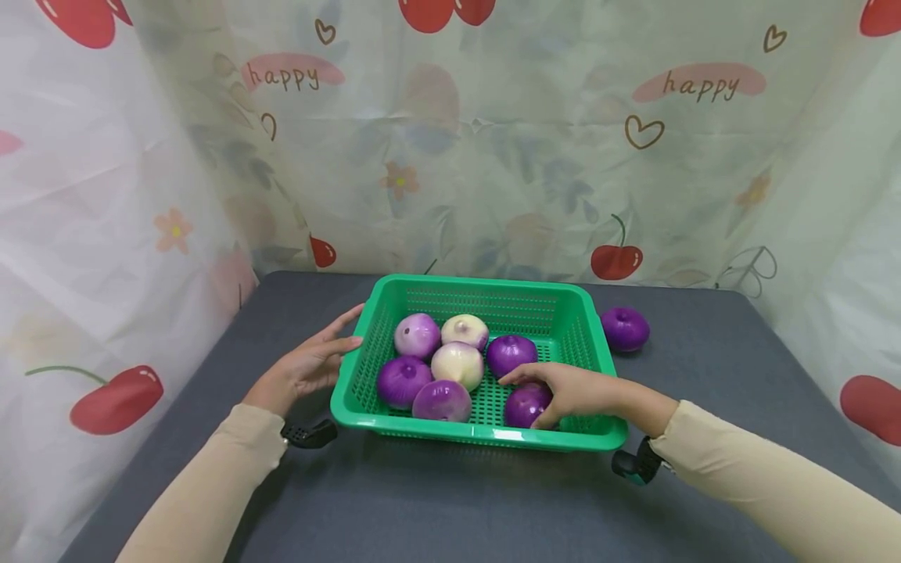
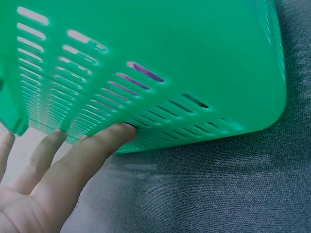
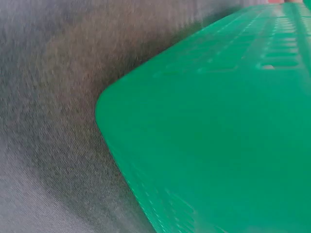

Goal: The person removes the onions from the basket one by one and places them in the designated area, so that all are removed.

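A green slotted plastic basket (image 1: 450, 430) stands on the table with several onions in it, purple ones and paler ones. Inside its right end, my right hand (image 1: 580, 389) curls its thumb and fingers round a purple onion (image 1: 525, 405). Just behind that lies another purple onion (image 1: 511, 356). My left hand (image 1: 310, 366) rests against the basket's left side; in the left wrist view its extended fingers (image 2: 92, 153) touch the slotted wall (image 2: 209, 48). The right wrist view shows only the basket's outer corner (image 3: 204, 131) and the table; the right hand is out of sight there.
One purple onion (image 1: 625, 329) lies on the dark grey table (image 1: 450, 500), outside the basket's right side. To the left in the basket sit a purple onion (image 1: 404, 382) and a whitish onion (image 1: 457, 366). A patterned curtain (image 1: 479, 156) encloses the back and sides.
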Available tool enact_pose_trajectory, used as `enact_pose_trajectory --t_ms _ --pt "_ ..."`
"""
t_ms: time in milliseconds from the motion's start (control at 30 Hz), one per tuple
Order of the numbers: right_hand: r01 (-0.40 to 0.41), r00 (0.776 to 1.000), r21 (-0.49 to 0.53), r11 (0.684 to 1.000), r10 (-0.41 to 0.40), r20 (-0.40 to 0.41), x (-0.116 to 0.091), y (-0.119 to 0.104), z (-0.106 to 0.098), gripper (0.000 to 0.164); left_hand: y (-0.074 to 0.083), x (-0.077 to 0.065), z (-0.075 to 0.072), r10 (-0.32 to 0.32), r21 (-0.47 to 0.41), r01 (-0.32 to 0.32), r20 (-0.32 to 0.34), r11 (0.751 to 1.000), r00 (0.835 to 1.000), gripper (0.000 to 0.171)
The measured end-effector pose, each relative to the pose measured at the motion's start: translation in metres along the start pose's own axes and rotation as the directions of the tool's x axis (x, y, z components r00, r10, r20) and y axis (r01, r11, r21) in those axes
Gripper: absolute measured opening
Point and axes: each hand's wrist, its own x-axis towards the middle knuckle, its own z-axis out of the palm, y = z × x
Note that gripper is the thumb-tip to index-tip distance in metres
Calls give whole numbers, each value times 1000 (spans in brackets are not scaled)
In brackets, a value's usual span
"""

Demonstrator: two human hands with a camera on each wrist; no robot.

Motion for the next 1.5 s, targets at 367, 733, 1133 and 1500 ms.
enact_pose_trajectory --t_ms 367,733,1133,1500 --pt "-87 990 -71 994 94 101 2 -4 -3 61 0 1 -1 3 -1 -3 10 1000 1000 69" --pt "-20 999 -16 1000 20 -48 -8 -8 -11 70 1 0 0 3 -3 -2 18 1000 1000 71" --pt "3 987 98 995 13 -158 -35 -6 -32 70 2 -1 1 3 -4 -3 22 1000 1000 70" --pt "100 959 202 974 -40 -281 -59 8 -48 73 0 0 -1 8 2 -8 22 1000 1000 70"
